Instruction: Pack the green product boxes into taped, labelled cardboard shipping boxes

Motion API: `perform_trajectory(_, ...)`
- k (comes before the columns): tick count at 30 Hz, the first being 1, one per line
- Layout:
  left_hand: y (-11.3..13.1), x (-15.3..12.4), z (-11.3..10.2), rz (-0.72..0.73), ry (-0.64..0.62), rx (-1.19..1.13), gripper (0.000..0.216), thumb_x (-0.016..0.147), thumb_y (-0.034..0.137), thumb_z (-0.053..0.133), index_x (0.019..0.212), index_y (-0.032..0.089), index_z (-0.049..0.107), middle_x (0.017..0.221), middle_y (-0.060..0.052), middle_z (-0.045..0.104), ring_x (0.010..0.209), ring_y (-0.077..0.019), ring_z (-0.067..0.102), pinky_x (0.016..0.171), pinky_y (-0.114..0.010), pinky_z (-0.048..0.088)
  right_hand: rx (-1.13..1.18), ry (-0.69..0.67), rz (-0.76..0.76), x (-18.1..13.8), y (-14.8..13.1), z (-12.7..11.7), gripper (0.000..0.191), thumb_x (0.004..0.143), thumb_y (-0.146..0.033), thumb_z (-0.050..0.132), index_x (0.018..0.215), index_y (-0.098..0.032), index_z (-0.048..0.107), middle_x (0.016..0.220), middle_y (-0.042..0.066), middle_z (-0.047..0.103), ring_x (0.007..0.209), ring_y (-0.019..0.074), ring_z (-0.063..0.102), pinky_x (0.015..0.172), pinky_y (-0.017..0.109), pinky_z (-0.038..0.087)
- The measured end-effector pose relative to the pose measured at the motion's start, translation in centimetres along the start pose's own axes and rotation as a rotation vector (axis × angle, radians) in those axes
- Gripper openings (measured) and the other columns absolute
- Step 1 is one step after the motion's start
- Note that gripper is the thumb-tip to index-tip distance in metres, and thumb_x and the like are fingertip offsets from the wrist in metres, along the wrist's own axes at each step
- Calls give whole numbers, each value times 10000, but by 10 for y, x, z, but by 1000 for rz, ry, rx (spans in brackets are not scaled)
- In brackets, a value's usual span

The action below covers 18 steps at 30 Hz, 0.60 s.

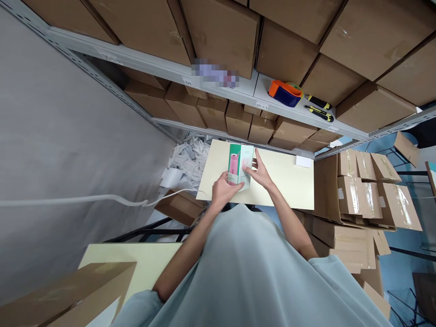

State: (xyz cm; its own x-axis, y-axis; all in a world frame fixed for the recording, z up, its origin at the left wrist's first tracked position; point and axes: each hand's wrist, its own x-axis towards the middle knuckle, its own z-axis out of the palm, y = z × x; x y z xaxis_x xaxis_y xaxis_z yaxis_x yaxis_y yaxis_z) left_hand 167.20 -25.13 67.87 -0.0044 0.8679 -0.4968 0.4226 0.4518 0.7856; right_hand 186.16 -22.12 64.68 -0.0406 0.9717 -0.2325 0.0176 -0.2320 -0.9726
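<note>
Between my two hands is a small green and white product box (pixel 240 164) with a pink item pictured on its front. My left hand (pixel 223 190) grips the box at its lower left, the thumb lying across the bottom. My right hand (pixel 260 171) holds its right side, thumb on the pale face and fingers behind the edge. The box is over the pale yellow tabletop (pixel 282 184); whether it touches the surface I cannot tell.
A white box (pixel 303 161) sits at the table's far right. Shredded paper (pixel 190 156) is heaped at the left. Cardboard cartons (pixel 363 190) are stacked on the right. Ahead, a shelf (pixel 262 93) bears cartons, a tape dispenser (pixel 285 92) and utility knives (pixel 319 113). A white cable (pixel 119 198) crosses the left.
</note>
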Motion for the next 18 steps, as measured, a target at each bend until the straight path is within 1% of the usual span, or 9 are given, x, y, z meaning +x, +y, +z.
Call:
perform_trajectory(1, 4, -1, 2, 13, 86, 151, 651, 731, 404, 919, 1297, 180, 690, 1215, -171, 831, 1189, -403, 774, 1046, -482, 575, -42, 30, 12, 0, 0, 4, 1296, 838, -618, 883, 1813, -313, 84, 1541, 150, 624, 1274, 288, 703, 1041, 452, 643)
perform_trajectory(3, 12, -4, 4, 49, 174, 353, 665, 790, 409, 883, 1370, 170, 663, 1220, -190, 824, 1210, -436, 763, 1026, -485, 568, -112, 92, 12, -2, -1, 15, 1347, 821, -605, 898, 1812, -317, 32, 1503, 148, 639, 1245, 291, 721, 1024, 458, 648)
perform_trajectory(5, 17, -9, 6, 101, 193, 424, 657, 835, 409, 850, 1404, 155, 642, 1274, -210, 805, 1225, -449, 755, 1004, -474, 570, -178, 165, 1, -3, -2, 25, 1359, 818, -580, 903, 1810, -319, 12, 1431, 125, 677, 1198, 291, 737, 1020, 461, 644)
perform_trajectory(8, 16, -16, 5, 157, 180, 408, 641, 846, 384, 851, 1409, 165, 636, 1334, -214, 777, 1250, -447, 743, 1017, -477, 573, -211, 255, 10, -2, 0, 31, 1374, 810, -543, 913, 1808, -317, -2, 1311, 82, 716, 1113, 277, 750, 1008, 451, 639)
perform_trajectory(10, 9, -16, 1, 170, 116, 286, 703, 804, 374, 904, 1426, 196, 630, 1366, -193, 765, 1289, -424, 727, 1072, -488, 568, -157, 244, 13, 0, 3, 28, 1396, 795, -535, 928, 1809, -310, -5, 1228, 57, 723, 1067, 262, 748, 984, 428, 643)
perform_trajectory(12, -2, -11, -7, 150, 4, 51, 860, 724, 364, 985, 1478, 220, 597, 1466, -183, 718, 1367, -390, 689, 1140, -490, 557, -64, 175, 6, 1, 6, 21, 1418, 772, -544, 949, 1810, -309, 12, 1168, 42, 720, 1048, 253, 741, 945, 399, 650)
perform_trajectory(15, -20, 0, -23, 25, -188, -304, 1068, 638, 367, 1062, 1556, 230, 534, 1612, -217, 601, 1450, -374, 639, 1182, -508, 559, 68, 49, -1, -1, 10, 11, 1417, 761, -569, 965, 1809, -335, 39, 1178, 48, 718, 1055, 247, 732, 894, 368, 658)
perform_trajectory(16, -25, 2, -28, -32, -243, -370, 1090, 635, 377, 1071, 1566, 231, 524, 1618, -230, 589, 1439, -377, 650, 1171, -521, 572, 92, 21, -3, -3, 11, 9, 1410, 767, -577, 964, 1807, -346, 40, 1200, 53, 718, 1059, 244, 730, 886, 363, 661)
perform_trajectory(18, -35, 4, -36, -138, -329, -439, 1095, 654, 391, 1071, 1580, 234, 507, 1589, -236, 611, 1352, -372, 714, 1123, -544, 612, 104, -13, -9, -7, 11, 8, 1409, 777, -592, 959, 1805, -365, 22, 1248, 64, 713, 1077, 243, 728, 868, 352, 664)
